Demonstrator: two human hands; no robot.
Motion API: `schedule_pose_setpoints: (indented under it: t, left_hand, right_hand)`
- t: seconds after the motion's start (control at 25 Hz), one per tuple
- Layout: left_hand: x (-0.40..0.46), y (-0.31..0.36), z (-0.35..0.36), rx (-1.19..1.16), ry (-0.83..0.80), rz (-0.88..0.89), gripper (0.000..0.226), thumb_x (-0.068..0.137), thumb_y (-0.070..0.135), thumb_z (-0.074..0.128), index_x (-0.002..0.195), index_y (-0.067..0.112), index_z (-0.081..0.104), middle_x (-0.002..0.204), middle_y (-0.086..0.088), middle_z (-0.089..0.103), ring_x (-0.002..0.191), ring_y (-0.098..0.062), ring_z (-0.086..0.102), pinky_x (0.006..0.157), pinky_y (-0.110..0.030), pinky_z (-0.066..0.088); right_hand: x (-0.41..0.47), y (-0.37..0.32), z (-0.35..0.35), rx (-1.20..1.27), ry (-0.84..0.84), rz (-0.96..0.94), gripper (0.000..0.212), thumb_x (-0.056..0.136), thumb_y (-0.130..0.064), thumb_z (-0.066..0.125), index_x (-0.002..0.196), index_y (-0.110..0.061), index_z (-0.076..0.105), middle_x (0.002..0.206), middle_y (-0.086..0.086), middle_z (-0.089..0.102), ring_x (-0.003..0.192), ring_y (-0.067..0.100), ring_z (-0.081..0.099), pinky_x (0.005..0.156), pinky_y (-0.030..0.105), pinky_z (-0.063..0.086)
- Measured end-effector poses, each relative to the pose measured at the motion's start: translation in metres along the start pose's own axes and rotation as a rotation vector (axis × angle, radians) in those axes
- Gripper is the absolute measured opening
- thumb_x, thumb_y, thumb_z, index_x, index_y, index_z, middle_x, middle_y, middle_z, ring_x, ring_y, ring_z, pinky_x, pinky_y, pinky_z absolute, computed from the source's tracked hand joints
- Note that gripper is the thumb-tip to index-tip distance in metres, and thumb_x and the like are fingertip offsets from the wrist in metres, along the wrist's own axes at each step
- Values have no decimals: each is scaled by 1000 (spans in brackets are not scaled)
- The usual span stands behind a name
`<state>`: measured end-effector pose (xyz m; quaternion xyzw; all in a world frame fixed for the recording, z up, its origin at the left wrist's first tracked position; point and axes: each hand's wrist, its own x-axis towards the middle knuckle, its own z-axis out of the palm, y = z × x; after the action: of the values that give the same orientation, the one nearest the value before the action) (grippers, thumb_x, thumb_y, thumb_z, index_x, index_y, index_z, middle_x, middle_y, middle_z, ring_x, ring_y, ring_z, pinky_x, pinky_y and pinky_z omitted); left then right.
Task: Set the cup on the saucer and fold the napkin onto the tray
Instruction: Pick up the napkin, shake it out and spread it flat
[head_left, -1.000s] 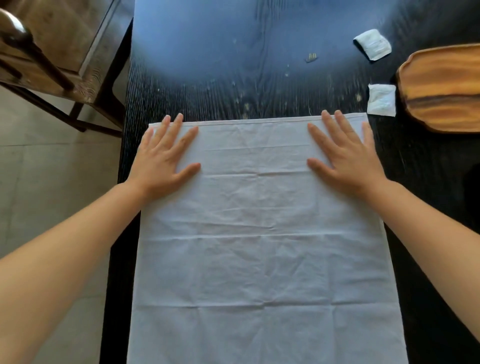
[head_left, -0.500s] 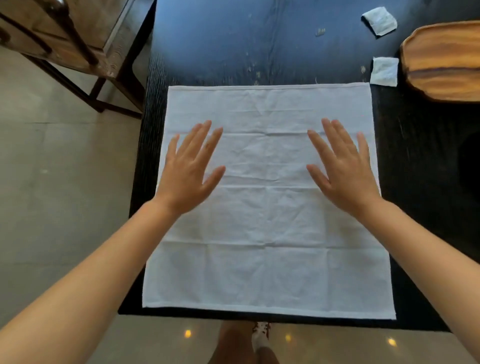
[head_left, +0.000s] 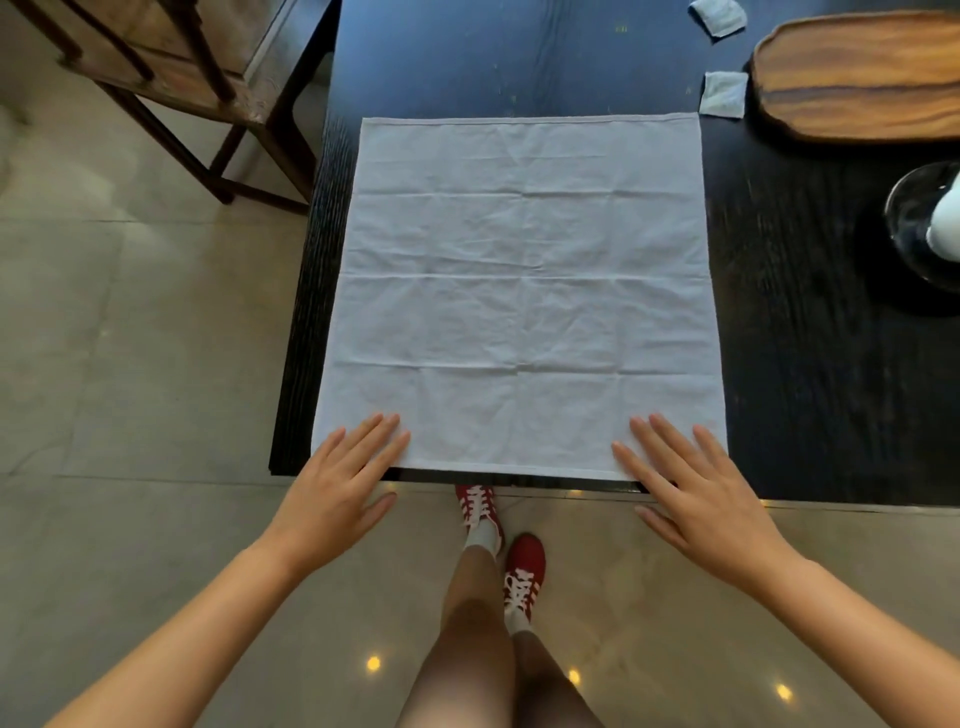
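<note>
- Two hands lie flat, fingers spread wide and holding nothing: the left hand (head_left: 340, 486) and right hand (head_left: 696, 493) rest fingertips on the near corners of the napkin (head_left: 524, 291).
- Napkin lies unfolded and creased on the dark tabletop (head_left: 810, 374).
- Wooden tray (head_left: 862, 78) sits far right, apart from the napkin.
- Cup (head_left: 948, 218) stands on the saucer (head_left: 909, 218) at the right edge.

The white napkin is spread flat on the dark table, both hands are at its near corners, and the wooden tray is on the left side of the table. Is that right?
Almost. The wooden tray is on the right side of the dark table, not the left; the head view shows it at the far right. The rest holds: the white napkin lies spread flat, with the left hand and the right hand at its near corners.
</note>
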<state>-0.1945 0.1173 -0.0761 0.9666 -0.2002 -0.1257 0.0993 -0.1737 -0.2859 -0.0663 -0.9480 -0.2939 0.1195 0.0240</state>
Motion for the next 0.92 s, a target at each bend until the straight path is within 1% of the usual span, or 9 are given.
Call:
schedule_pose_setpoints:
  t: [0.08, 0.16, 0.24, 0.36, 0.52, 0.64, 0.76, 0.84, 0.92]
  left_hand:
    - [-3, 0, 3, 13, 65, 12, 49, 91, 24, 38, 139, 16, 37, 144, -8, 42, 134, -22, 37, 106, -40, 31]
    - [-7, 0, 4, 10, 146, 50, 44, 89, 14, 43, 133, 12, 46, 137, -8, 50, 128, -23, 46, 103, -37, 35]
    - [-12, 0, 4, -2, 207, 76, 38, 89, 11, 49, 126, 11, 56, 131, -7, 57, 122, -22, 52, 99, -36, 42]
    - [-16, 0, 3, -44, 239, 83, 30, 88, 10, 51, 115, 10, 66, 122, -5, 64, 115, -20, 58, 94, -33, 47]
    - [-14, 2, -15, -157, 148, 47, 34, 92, 24, 41, 108, 17, 69, 116, 2, 68, 111, -14, 60, 88, -29, 52]
    - [-7, 0, -42, -400, -56, -160, 25, 93, 20, 49, 106, 28, 69, 115, 12, 67, 111, -3, 58, 92, -30, 51]
    - [10, -9, -74, -494, -315, -182, 28, 91, 17, 56, 99, 41, 67, 97, 34, 65, 100, 10, 59, 92, -23, 49]
    - [29, -14, -91, -481, -338, -174, 25, 90, 18, 56, 101, 37, 69, 83, 48, 58, 94, 16, 58, 87, -18, 49]
    - [55, -19, -108, -478, -257, -207, 22, 90, 18, 57, 107, 26, 69, 81, 43, 58, 90, 18, 57, 85, -13, 45]
  right_hand:
    - [-3, -2, 1, -10, 65, -13, 48, 97, -32, 34, 143, -21, 27, 147, 14, 36, 139, 27, 22, 113, 48, 18]
    - [-5, -4, 2, -16, 124, -41, 65, 81, -10, 67, 138, -18, 37, 140, 16, 46, 134, 32, 35, 107, 52, 32]
    - [-10, -7, -1, -28, 145, -48, 75, 65, 1, 78, 131, -15, 46, 133, 17, 54, 124, 36, 47, 99, 54, 41]
    - [-16, -11, -3, -30, 182, -68, 64, 60, 3, 80, 120, -10, 61, 122, 16, 62, 115, 35, 56, 91, 52, 48]
    - [-12, -15, -18, 98, 185, -40, 49, 55, 1, 85, 101, -9, 71, 108, 12, 70, 104, 32, 64, 80, 46, 55]
    - [-7, -12, -47, 326, 54, 104, 30, 79, -10, 71, 106, -22, 69, 110, 5, 71, 102, 24, 66, 79, 39, 57]
    - [0, 3, -77, 510, -242, 207, 28, 93, -25, 51, 118, -27, 62, 114, -10, 67, 103, 8, 63, 88, 25, 50]
    - [15, 12, -89, 554, -292, 230, 28, 92, -25, 52, 118, -24, 63, 110, -9, 68, 99, 6, 62, 87, 23, 49]
    - [36, 24, -100, 551, -262, 255, 27, 92, -25, 53, 116, -22, 64, 105, -4, 71, 93, 9, 64, 87, 28, 51]
